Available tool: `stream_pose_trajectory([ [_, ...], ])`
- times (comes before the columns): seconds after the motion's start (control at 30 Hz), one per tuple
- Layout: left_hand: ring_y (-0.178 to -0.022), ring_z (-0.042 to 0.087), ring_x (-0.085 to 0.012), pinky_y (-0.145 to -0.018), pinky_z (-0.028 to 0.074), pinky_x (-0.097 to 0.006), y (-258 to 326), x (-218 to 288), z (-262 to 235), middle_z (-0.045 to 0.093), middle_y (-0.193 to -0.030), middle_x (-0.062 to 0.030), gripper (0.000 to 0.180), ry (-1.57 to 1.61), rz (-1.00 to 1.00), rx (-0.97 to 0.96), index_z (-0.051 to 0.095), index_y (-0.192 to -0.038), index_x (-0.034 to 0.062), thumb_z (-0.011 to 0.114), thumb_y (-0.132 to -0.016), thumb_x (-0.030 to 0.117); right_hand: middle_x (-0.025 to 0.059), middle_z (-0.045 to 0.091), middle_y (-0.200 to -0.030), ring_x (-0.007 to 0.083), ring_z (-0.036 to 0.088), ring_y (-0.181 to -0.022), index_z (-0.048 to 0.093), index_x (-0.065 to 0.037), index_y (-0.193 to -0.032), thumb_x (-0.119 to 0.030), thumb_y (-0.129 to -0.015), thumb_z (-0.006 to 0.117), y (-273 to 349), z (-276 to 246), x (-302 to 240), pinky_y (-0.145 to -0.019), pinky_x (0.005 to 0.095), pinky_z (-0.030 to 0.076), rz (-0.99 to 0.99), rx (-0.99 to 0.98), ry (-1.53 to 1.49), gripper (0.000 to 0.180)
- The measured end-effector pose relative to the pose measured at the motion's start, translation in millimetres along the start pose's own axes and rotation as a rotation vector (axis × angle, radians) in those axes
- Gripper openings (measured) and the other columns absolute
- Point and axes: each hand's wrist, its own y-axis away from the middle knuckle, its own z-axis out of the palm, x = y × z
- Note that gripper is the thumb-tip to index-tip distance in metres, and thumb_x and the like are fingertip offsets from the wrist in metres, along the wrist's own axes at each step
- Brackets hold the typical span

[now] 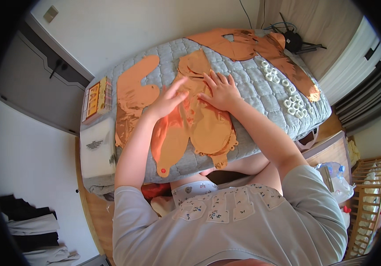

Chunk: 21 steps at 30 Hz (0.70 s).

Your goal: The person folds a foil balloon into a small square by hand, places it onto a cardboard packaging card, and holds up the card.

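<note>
Flat, uninflated copper-orange foil balloons (pixel 168 148) lie in front of me on a grey quilted bed cover, some overlapping in a stack. My right hand (pixel 221 91) rests on the upper part of the stack with its fingers spread. Over the stack's left side is my left hand (pixel 169 101), thumb and fingers apart; whether it touches the foil I cannot tell. Left of that hand lies a foil balloon with a curved, hooked shape (pixel 130 95). More foil balloons (pixel 237 46) stretch along the far and right edges of the bed.
Many small white rings (pixel 293 105) lie loose on the bed's right side. At the left edge are a printed box (pixel 97 101) and a clear plastic bag (pixel 98 148). A black spidery device (pixel 293 42) sits at the far right corner. A wooden crib (pixel 372 199) stands lower right.
</note>
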Motion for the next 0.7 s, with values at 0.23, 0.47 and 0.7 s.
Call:
stream_pose_trajectory([
  [0.23,-0.13,0.058,-0.0272,-0.109,0.046,-0.038,-100.1,14.8,14.6,0.063,-0.138,-0.0074,0.033,-0.722,0.138,0.025,0.069,-0.131,0.0134,0.057,-0.103,0.027,0.0126,0.028,-0.169,0.0297,0.026,-0.155,0.026,-0.018,-0.164,-0.075,-0.097,0.04,1.0,-1.5,-0.8,-0.127,0.0561,0.013,0.005,-0.008,-0.023,0.09],
  [0.47,-0.111,0.067,-0.0302,-0.095,0.053,-0.046,-167.1,-15.1,25.7,0.07,-0.12,-0.0077,0.036,-0.742,0.095,0.2,0.074,-0.117,0.0108,0.066,-0.096,0.039,0.0136,0.027,-0.169,0.0307,0.026,-0.155,0.028,-0.018,-0.164,-0.076,-0.096,0.039,0.5,-5.3,0.3,-0.126,0.0568,0.013,0.009,-0.037,-0.031,0.09],
  [0.7,-0.133,0.056,-0.0343,-0.11,0.047,-0.046,-191.9,-21.3,22.3,0.058,-0.144,-0.0151,0.063,-0.858,-0.041,0.077,0.061,-0.142,0.0139,0.069,-0.091,0.05,0.0151,0.028,-0.168,0.032,0.026,-0.155,0.03,-0.016,-0.163,-0.076,-0.096,0.039,0.3,-1.2,3.0,-0.125,0.0578,0.014,-0.002,-0.036,-0.044,0.091],
])
